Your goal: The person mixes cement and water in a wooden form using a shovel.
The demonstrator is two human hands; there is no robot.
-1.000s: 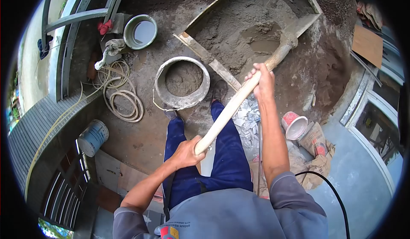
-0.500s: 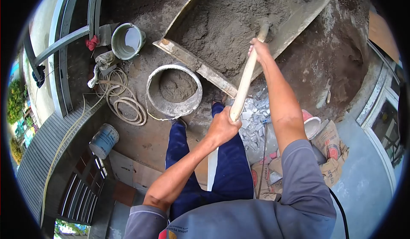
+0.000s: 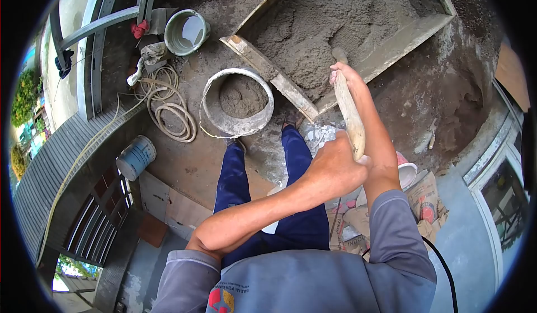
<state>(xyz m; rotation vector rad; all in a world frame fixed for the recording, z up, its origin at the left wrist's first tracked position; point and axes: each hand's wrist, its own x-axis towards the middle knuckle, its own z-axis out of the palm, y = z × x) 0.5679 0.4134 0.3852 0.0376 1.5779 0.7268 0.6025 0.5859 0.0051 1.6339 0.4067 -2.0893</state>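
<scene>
Here, left hand [image 3: 335,166] and right hand [image 3: 348,77] grip handle [image 3: 349,114]; shirt lettering [image 3: 238,290] blurred.

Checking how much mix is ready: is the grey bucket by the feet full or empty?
Partly full: the bucket stands upright, with grey mix lying inside, below its rim.

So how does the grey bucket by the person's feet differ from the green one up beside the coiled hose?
The grey bucket holds a heap of mortar; the green bucket holds pale, clear-looking liquid. The grey bucket is crusted and rough outside, while the green bucket looks cleaner. The grey bucket appears wider than the green bucket. Both stand upright, round and open-topped, on the dirty ground.
</scene>
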